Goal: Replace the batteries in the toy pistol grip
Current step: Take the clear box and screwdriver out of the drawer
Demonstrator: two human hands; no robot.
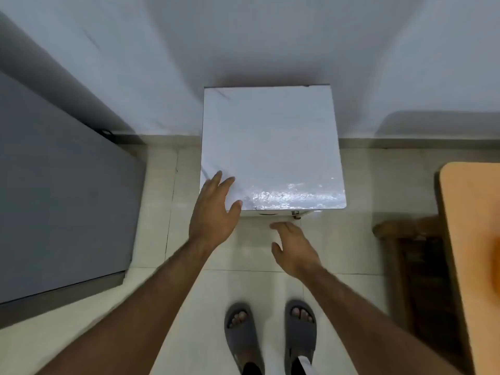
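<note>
Both hands reach forward with nothing in them. Left hand (213, 212) is stretched out flat, fingers straight and slightly spread, its fingertips lying over the near left corner of a small white table (273, 142); whether they actually press on the surface or hover just above it cannot be told. Right hand (293, 249) sits lower and closer to the body, below the table's front edge, fingers relaxed and loosely extended, thumb apart from the rest, touching nothing that can be seen.

The white table has a square, glossy top that catches a bright reflection along its near edge, and it stands against a pale wall (270, 36). A small metal fitting (296, 214) shows just under the front edge, near the right hand.

No toy pistol grip or batteries appear anywhere in view.

Below the arms, two feet in grey slide sandals (243, 334) stand on a light tiled floor (238, 282). To the left lies a large grey flat surface (59, 198), well apart from the table. At the right edge is a light wooden tabletop (473, 239), with a dark wooden piece (411, 266) beside it, blurred.
</note>
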